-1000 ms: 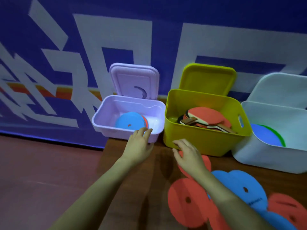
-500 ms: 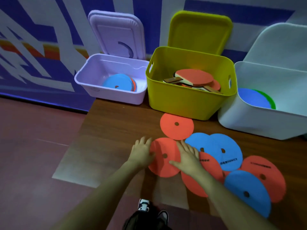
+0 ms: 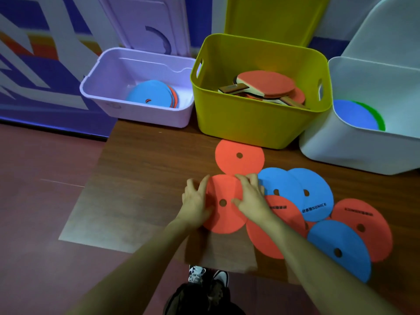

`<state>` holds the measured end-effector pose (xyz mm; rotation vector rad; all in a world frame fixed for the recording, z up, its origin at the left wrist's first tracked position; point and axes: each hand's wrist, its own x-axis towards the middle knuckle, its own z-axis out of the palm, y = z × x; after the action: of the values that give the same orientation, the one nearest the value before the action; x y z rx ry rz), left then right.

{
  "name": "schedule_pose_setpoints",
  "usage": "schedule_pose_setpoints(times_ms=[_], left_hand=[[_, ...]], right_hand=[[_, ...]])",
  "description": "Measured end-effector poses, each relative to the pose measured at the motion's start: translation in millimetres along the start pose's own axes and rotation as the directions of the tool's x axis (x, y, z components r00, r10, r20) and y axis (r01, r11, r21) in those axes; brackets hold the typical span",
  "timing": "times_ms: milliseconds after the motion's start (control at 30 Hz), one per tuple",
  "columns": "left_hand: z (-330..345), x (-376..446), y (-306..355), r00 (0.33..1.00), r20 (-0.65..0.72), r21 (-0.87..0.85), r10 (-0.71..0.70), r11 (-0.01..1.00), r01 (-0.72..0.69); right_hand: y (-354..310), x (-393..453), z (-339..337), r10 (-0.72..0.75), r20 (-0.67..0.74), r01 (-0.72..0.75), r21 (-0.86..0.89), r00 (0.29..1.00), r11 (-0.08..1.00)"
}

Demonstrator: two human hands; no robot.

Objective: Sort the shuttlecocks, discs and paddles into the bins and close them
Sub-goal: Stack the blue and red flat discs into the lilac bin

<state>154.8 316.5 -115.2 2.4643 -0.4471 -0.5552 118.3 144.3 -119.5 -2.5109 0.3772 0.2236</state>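
Held disc: a flat round orange disc (image 3: 223,214) with a small hole in the middle. It lies on the brown table (image 3: 145,169), in front of the yellow bin (image 3: 256,123).
Left hand: the left hand (image 3: 195,204) is on the disc's left edge. Its fingers bend over the rim. I cannot tell if they grip it or just touch it.
Right hand: the right hand (image 3: 252,201) is on the disc's right side, fingers spread and pressing down flat.
Discs on the table: I count four orange and three blue. One orange disc (image 3: 239,156) lies alone, just in front of the yellow bin. The rest overlap in a pile to the right of the held disc.
Bins: three, all with lids up. The purple bin (image 3: 145,114) is left of the yellow bin and has a blue disc stack (image 3: 150,94) inside. The yellow bin holds paddles (image 3: 266,86) with orange faces. The white bin (image 3: 361,151) is right of the yellow bin and shows a blue and a green disc.
Room: bare table lies left of the held disc, out to the table's left edge. The near edge is close to the hands.
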Motion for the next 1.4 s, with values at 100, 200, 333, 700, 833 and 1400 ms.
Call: schedule_pose_setpoints(times_ms=[100,200,333,700,833,1400], left_hand=[[-2.3,1.1,-5.1,0.998,-0.032,-0.057,0.057,0.997,-0.059],[-7.8,7.1,-10.2,0.995,-0.093,-0.095,0.036,0.994,-0.045],[-23.8,22.3,-26.3,0.980,-0.196,-0.050,-0.039,0.998,0.030],[-21.0,16.8,-38.8,0.966,-0.195,0.190,-0.173,0.959,0.210],[-17.4,14.8,-40.7,0.974,-0.169,0.237,-0.151,0.953,0.189],[-38.6,15.4,-34.7,0.992,-0.119,0.057,-0.035,0.997,0.042]], right_hand=[[-1.8,8.6,1.7,-0.079,-0.097,0.092,0.130,0.992,0.987],[-5.9,23.3,-0.8,-0.107,-0.190,0.115,0.035,0.976,0.993],[-4.9,50.8,-10.4,-0.035,-0.130,0.020,-0.117,0.991,0.993],[8.6,61.9,2.3,-0.235,-0.052,0.175,-0.521,0.971,0.835],[2.3,54.0,5.7,-0.374,-0.162,0.216,-0.586,0.913,0.781],[-38.4,13.2,3.0,-0.526,-0.368,0.413,-0.345,0.767,0.843]])
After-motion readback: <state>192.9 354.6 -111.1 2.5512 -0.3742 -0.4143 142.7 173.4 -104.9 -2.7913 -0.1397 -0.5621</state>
